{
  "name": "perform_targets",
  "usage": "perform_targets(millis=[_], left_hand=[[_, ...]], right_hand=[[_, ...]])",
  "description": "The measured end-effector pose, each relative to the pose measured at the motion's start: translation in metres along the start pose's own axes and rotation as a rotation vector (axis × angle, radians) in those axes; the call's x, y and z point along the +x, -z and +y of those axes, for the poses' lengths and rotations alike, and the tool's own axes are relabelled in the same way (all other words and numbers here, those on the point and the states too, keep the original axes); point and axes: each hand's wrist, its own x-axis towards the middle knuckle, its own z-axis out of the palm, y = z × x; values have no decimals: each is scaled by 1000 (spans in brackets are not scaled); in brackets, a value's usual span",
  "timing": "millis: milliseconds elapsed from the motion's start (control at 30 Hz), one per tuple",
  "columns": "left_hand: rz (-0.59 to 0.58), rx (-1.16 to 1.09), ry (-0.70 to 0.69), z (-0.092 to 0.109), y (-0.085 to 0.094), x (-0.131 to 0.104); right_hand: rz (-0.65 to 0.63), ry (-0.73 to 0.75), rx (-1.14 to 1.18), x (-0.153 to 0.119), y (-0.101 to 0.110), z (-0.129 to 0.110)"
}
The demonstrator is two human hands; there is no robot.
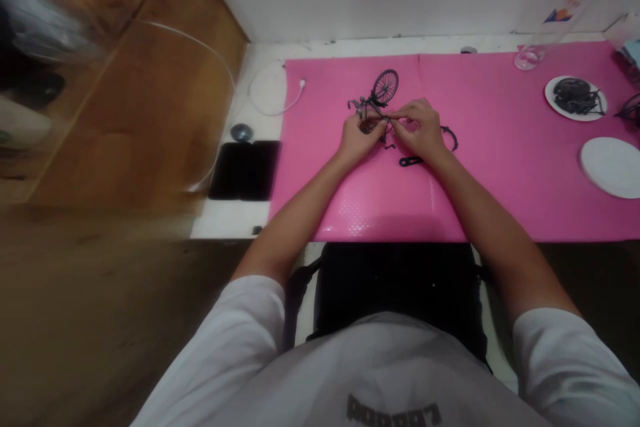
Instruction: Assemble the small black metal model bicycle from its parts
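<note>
A small black model bicycle point(385, 86) is between my hands above the pink mat, one spoked wheel pointing away from me. My left hand point(356, 138) is closed around its frame from the left. From the right, my right hand point(421, 127) pinches at the same spot, thumb and forefinger together on the bicycle; whether a tiny part sits between them is hidden. Just below the right hand lies a short black flat piece point(410, 161) with a hole at its end. A black curved piece point(453, 139) shows beside the right wrist, partly covered by it.
The pink mat point(500, 147) covers the table. At right stand a white plate point(551, 99) of black parts, another white plate point(611, 168) and a clear plastic bottle point(530, 57). A white cable point(287, 109), dark flat object point(245, 170) and round dark object point(241, 132) lie left.
</note>
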Motion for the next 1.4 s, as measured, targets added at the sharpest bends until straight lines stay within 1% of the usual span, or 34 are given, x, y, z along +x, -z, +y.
perform_targets(millis=[100, 267, 367, 500, 733, 900, 1033, 1133, 1300, 1400], left_hand=[[-11, -2, -21, 0, 2, 1], [-10, 17, -55, -2, 4, 2], [-7, 16, -58, -4, 4, 3], [-5, 9, -47, -9, 4, 4], [16, 43, -88, -14, 5, 6], [1, 30, -69, -11, 5, 5], [2, 30, -64, -1, 5, 5], [-13, 20, -77, 5, 5, 6], [-54, 19, -101, 1, 4, 7], [-63, -6, -104, -2, 3, 6]], right_hand=[[-13, 1, 5, 1, 3, -1], [-35, -19, 18, 2, 5, -10], [-27, -31, 33, 2, 5, -12], [-21, -54, 64, 1, 3, -12], [-4, -43, 65, -2, 0, -8], [14, -75, 76, -3, -3, -7], [47, -83, 118, -3, -7, -9], [47, -77, 140, -4, -9, -9], [49, -79, 128, -3, -9, -6], [29, -73, 114, -2, -7, -7]])
